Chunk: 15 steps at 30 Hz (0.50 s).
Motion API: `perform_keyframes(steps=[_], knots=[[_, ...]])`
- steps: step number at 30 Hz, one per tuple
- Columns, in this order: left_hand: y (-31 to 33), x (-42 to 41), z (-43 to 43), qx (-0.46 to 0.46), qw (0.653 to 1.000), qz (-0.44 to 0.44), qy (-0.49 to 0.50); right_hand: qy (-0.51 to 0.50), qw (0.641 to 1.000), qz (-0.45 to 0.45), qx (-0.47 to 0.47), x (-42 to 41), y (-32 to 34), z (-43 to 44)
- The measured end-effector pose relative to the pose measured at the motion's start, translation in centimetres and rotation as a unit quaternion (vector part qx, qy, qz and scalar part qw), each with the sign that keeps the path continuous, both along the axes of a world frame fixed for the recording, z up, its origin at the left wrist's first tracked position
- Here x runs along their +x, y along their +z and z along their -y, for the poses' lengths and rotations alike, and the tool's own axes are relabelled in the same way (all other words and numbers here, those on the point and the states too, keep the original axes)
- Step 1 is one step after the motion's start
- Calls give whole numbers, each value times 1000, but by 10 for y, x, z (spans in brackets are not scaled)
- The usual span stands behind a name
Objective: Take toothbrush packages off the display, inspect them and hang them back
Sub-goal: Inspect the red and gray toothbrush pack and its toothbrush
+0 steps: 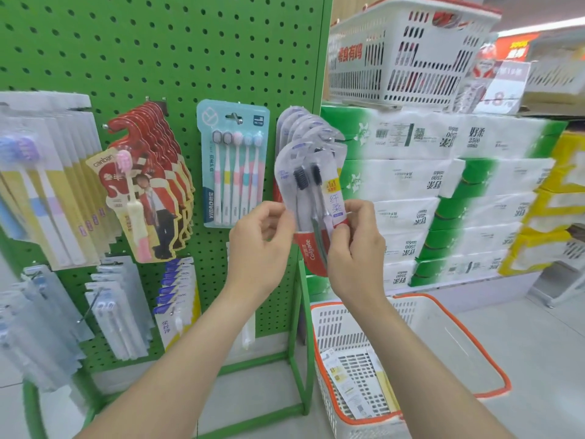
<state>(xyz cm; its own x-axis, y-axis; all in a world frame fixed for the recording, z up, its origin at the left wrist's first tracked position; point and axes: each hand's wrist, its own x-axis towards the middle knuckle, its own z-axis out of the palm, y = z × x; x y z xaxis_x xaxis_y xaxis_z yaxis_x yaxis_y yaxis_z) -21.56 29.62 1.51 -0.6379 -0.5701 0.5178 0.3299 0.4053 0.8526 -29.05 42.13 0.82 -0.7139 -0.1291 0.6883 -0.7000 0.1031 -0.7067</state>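
While left hand [259, 239] pinches the glossy, round-topped toothbrush package [306, 188] | right hand [354, 248] pinches opposite edge

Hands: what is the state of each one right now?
Left hand: pinches the left edge of the Colgate toothbrush package.
Right hand: grips the right edge of that package.
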Motion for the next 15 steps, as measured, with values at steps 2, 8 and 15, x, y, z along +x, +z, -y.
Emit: perform_keyframes(steps=[2,8,15], knots=[[1,4,0,44,999,-3,-9,36,999,21,26,6,-2,-2],[5,16,-3,317,945,56,-60,183,962,129,155,15,-13,-1],[1,18,-4,331,911,187,-161,108,969,214,56,9,-2,-3]])
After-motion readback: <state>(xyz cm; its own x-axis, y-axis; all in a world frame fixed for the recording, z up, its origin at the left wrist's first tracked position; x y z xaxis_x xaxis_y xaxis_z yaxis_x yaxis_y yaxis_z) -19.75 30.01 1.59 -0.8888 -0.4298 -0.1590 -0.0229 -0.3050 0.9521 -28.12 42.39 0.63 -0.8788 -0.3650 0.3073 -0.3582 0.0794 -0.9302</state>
